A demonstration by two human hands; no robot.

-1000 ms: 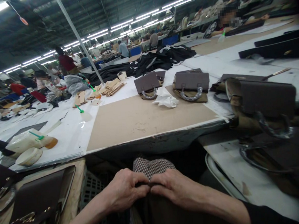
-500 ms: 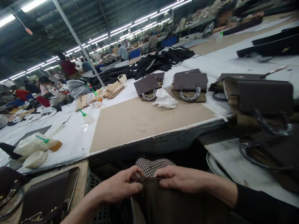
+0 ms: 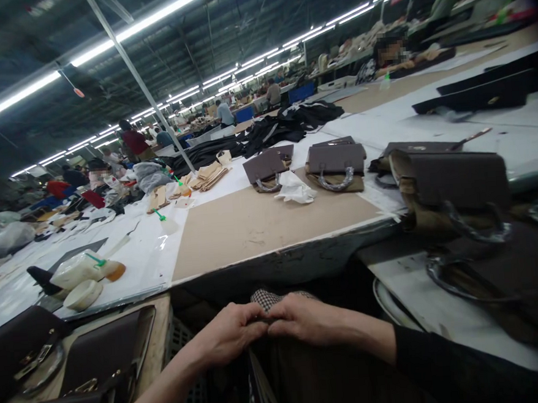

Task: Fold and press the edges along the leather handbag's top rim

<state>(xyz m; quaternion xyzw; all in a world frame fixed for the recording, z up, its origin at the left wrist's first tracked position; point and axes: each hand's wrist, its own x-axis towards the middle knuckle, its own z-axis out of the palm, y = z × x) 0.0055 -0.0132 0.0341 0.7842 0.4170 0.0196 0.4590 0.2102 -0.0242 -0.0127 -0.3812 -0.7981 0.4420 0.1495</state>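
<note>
My left hand and my right hand meet at the upper edge of a dark brown handbag in front of my body. Thumbs and fingers of both hands pinch that edge, and the hands touch or nearly touch each other. The bag's lower part runs out of the picture and is in deep shadow. Behind the hands shows a black-and-white checked cloth. A light side edge of the bag hangs below my left hand.
Handbags with wrapped handles stand on the table, near a crumpled white paper. More brown bags lie at left, beside a round tub and glue bottles. A bag stack rises at right. Co-workers sit farther off.
My hands have come closer together along the bag's edge, the right one moving left. The view has tilted and shifted slightly.
</note>
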